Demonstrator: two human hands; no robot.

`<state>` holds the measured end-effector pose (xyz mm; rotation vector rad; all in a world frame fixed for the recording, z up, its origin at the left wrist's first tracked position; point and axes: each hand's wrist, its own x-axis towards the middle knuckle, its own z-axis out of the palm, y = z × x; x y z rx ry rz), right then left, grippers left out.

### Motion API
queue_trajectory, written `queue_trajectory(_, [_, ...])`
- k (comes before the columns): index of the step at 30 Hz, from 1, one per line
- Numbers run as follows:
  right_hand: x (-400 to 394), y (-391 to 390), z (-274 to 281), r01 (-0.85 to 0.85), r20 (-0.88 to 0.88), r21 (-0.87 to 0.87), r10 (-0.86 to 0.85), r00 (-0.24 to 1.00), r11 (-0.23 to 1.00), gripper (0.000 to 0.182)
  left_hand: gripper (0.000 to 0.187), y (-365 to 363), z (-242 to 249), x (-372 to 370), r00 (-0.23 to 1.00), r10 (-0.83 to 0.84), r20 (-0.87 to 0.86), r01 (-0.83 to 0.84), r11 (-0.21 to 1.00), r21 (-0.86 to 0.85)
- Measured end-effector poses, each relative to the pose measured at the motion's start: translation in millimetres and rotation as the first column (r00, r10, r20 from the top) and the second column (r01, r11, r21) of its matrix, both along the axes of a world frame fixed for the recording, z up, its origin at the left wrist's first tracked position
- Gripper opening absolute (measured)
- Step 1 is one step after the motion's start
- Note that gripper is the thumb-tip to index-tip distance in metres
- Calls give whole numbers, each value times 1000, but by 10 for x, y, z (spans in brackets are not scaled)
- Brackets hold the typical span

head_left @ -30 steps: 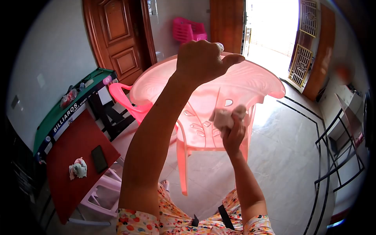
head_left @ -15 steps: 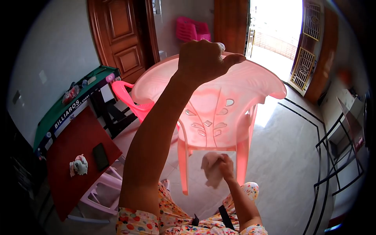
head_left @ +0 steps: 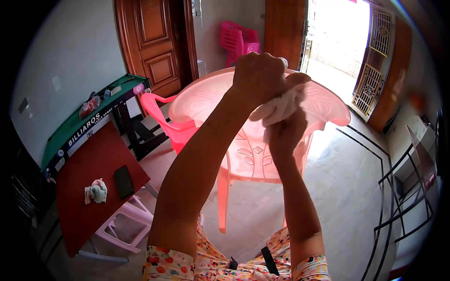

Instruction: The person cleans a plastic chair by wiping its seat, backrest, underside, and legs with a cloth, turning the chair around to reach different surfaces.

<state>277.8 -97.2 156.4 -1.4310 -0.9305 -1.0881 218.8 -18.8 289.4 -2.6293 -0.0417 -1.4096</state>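
My left hand (head_left: 262,77) is closed, thumb stretched out to the right, over the pale pink plastic chair (head_left: 201,100). A small whitish part of something shows beside its knuckles; the rest is hidden. Just below, my right hand (head_left: 288,133) is closed on a white cloth (head_left: 280,108), which hangs under my left thumb and seems to touch that hand. The cloth and right hand are slightly blurred. Leaf-shaped details mark the chair's panel, partly covered by my arms.
At left, a red table (head_left: 101,161) holds a dark phone (head_left: 123,181) and a crumpled cloth (head_left: 97,191). Behind it is a green billiard table (head_left: 63,136). A bright pink chair (head_left: 180,133) stands beside the pale one. Black metal frames (head_left: 412,187) are at right.
My right hand has risen with the cloth from below the chair panel to just under my left hand. The view has shifted slightly, and my left hand appears farther right and lower.
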Motion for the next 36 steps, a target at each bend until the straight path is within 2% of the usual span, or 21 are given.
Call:
queue_trajectory(1, [-20, 35, -89, 124, 24, -117, -122, 992, 985, 47, 65, -15, 14, -20, 999, -21, -31, 20, 999, -39])
queue_trajectory(3, [-23, 49, -357, 226, 184, -187, -192, 964, 956, 44, 69, -1, -1, 16, 1000, -21, 14, 22, 1000, -18])
queue_trajectory(7, [-160, -33, -1073, 256, 191, -354, -199, 961, 899, 33, 72, 46, -24, 63, 994, -48, 100, 46, 999, 25])
queue_trajectory(10, [-134, -128, -1775, 198, 116, -412, -164, 980, 889, 28, 72, 45, -19, 76, 996, -49, 74, 48, 999, 16])
queue_trajectory(12, [-174, -251, -2150, 142, -50, -653, -230, 972, 744, 22, 72, 28, -6, 67, 998, -32, 59, 31, 999, 14])
queue_trajectory(13, [-209, -340, -2292, 142, -52, -655, -232, 971, 742, 22, 72, 20, -8, 69, 999, -16, 46, 15, 1000, 15])
queue_trajectory(15, [-275, -499, -2521, -86, -295, -721, -191, 936, 688, 16, 72, 22, -26, 86, 997, -42, 64, 41, 999, 13])
queue_trajectory(16, [-336, -575, -2539, -86, -295, -720, -192, 936, 689, 16, 72, 24, -26, 91, 994, -65, 84, 64, 998, 12])
queue_trajectory(18, [-449, -723, -2555, -428, -772, -550, -240, 589, 717, 19, 72, 22, -23, 91, 994, -44, 105, 42, 999, 27])
queue_trajectory(19, [-433, -762, -2625, -429, -774, -550, -243, 585, 716, 19, 71, 15, -26, 87, 992, -25, 124, 20, 999, 40])
queue_trajectory(21, [-349, -814, -2771, -472, -934, -4, 166, 317, 881, 19, 71, 3, -19, 74, 994, -27, 104, 24, 999, 35])
queue_trajectory(22, [-379, -810, -2549, -444, -892, 294, 410, 191, 846, 19, 71, -3, -15, 72, 996, -26, 88, 23, 999, 32])
queue_trajectory(23, [-436, -827, -2138, -398, -826, 464, 548, 128, 791, 16, 71, -8, -13, 78, 996, -27, 87, 24, 999, 31])
queue_trajectory(25, [-448, -829, -1598, -420, -699, 499, 638, 322, 758, 28, 70, -20, -9, 82, 998, -11, 64, 9, 1000, 25])
queue_trajectory(26, [-495, -813, -1260, -388, -679, 441, 584, 446, 809, 28, 70, -30, -4, 88, 998, -13, 63, 11, 1000, 25])
queue_trajectory(28, [-489, -748, -913, -383, -578, 450, 590, 564, 807, 35, 68, -48, 16, 98, 999, -41, -8, 41, 999, 6])
queue_trajectory(29, [-505, -687, -725, -383, -578, 450, 590, 564, 807, 35, 68, -62, 34, 108, 999, -41, -7, 41, 999, 6])
queue_trajectory(31, [-537, -504, -404, -358, -377, 451, 538, 754, 818, 40, 65, -101, 64, 134, 988, -65, -143, 56, 996, -66])
queue_trajectory(33, [-507, -243, -282, -335, -347, 412, 486, 802, 847, 43, 64, -147, 63, 157, 987, -84, -139, 75, 995, -69])
queue_trajectory(35, [-373, 70, -253, -339, -165, 198, 372, 913, 920, 45, 62, -194, 43, 187, 985, -106, -137, 96, 993, -72])
queue_trajectory(36, [-305, 274, -307, -203, -84, 114, 213, 974, 973, 48, 61, -213, 24, 213, 987, -107, -124, 99, 993, -66])
